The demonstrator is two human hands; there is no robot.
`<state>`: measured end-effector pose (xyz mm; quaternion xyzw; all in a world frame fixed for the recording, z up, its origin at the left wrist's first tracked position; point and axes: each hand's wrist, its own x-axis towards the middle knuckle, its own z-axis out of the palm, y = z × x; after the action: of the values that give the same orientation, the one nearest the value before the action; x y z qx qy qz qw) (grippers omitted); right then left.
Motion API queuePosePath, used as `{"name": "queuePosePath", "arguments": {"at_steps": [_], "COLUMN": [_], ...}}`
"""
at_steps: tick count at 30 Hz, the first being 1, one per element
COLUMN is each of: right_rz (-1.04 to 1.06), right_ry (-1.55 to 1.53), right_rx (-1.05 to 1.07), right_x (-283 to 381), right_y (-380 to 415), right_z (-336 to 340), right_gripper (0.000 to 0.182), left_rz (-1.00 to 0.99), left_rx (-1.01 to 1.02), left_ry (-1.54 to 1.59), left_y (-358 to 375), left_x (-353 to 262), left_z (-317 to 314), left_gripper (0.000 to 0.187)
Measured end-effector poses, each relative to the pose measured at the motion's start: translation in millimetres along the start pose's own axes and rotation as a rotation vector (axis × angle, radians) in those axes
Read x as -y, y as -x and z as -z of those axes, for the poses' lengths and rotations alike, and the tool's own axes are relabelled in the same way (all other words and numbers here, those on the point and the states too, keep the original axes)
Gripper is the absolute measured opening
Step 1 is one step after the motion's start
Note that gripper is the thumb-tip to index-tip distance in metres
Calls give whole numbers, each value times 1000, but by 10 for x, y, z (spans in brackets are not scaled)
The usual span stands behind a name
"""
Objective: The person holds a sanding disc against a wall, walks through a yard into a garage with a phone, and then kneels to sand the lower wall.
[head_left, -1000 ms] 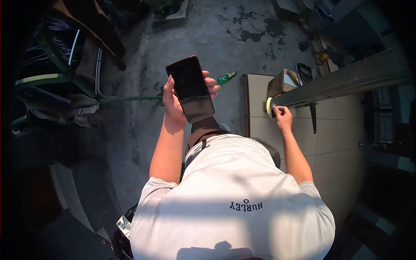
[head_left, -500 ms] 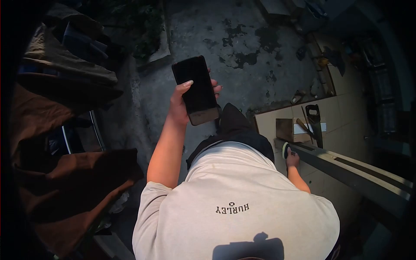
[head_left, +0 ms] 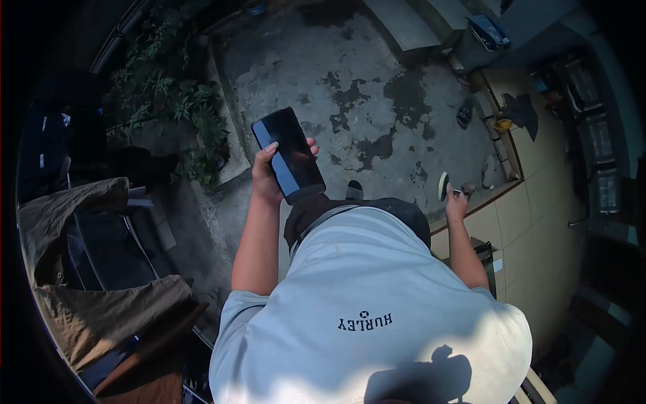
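Note:
My left hand (head_left: pixel 266 176) grips a black phone (head_left: pixel 288 155) with a dark screen, held up in front of my chest over the concrete ground. Out to the right, my right hand (head_left: pixel 456 204) is closed on a small tool whose round yellow-green disc (head_left: pixel 443 186) sticks up above the fingers. The disc hangs in the air above the edge where the tiled floor meets the concrete. My white T-shirt fills the lower middle of the view.
Stained concrete ground (head_left: pixel 377 101) lies ahead. A cream tiled floor (head_left: pixel 531 229) runs along the right. Green plants (head_left: pixel 182 114) grow at the upper left. Cloth-covered furniture (head_left: pixel 101 269) stands at the left. Clutter and a blue object (head_left: pixel 488 30) lie at the top right.
The view has turned left. My right hand has lifted the disc tool off the metal beam, which is out of sight now. The phone stays in my left hand.

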<state>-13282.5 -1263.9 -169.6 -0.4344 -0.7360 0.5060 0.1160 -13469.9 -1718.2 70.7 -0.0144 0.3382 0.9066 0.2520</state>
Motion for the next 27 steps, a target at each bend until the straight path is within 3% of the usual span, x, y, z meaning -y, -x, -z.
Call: {"name": "queuePosePath", "arguments": {"at_steps": [2, 8, 10, 12, 14, 16, 20, 24, 27], "right_rz": [26, 32, -101, -204, -307, -360, -508, -580, -567], "right_ry": [-1, -26, -111, -94, 180, 181, 182, 262, 276], "right_rx": [18, -105, -229, -311, -287, -347, -508, -592, -555], "right_x": [485, 1226, 1285, 1263, 1516, 1763, 1491, 1813, 2122], "right_y": [-451, -1590, -1962, -1966, -1942, -1931, -2255, -3219, -4394], "right_z": [-168, -963, -1316, -1442, -1485, -1534, -1705, -1955, -1995], "right_gripper": [39, 35, 35, 35, 38, 49, 53, 54, 52], "left_rz": [-33, 6, 13, 49, 57, 106, 159, 176, 222], "left_rx": [71, 78, 175, 92, 94, 92, 171, 209, 201], "left_ry": [25, -41, -16, -55, -125, -155, -142, -145, -141], "left_y": [-570, -2506, -3595, -4206, -4832, -5472, -6836, -8109, -8903], "left_x": [-207, -761, -1032, -1264, -1486, -1656, -1750, -1635, -1551], "left_z": [42, 289, 380, 270, 141, 25, -174, -473, -833], "left_gripper": [68, 80, 81, 82, 82, 82, 84, 87, 91]}}
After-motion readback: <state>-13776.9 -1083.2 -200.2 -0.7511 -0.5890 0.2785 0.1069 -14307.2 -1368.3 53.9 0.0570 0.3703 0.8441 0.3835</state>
